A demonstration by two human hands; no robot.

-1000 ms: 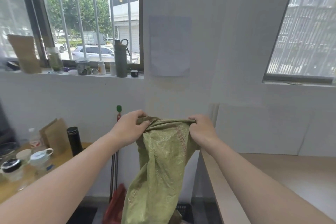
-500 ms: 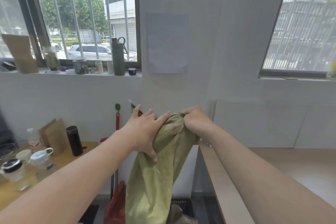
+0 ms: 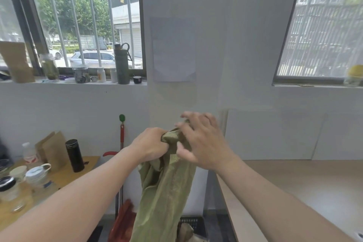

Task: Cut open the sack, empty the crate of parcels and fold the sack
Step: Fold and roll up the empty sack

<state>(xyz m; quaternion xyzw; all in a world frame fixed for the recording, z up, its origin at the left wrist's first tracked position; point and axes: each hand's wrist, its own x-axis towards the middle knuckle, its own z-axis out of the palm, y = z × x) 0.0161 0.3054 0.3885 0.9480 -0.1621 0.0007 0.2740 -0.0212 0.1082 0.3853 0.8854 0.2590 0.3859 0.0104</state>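
An olive-green woven sack hangs down in front of me, gathered at its top. My left hand grips the bunched top edge in a fist. My right hand is just right of it with fingers spread and blurred, lying against the top of the sack without gripping it. Below, a black plastic crate stands on the floor, mostly hidden by the sack; a bit of beige wrapping shows inside it.
A light wooden table runs along my right. At left a wooden desk carries a black flask, cups and jars. A red-handled tool leans on the wall. Something red lies on the floor.
My left hand has closed on the sack's top, where earlier it lay with spread fingers. My right hand has let go of its corner and opened. The sack's top is now bunched together.
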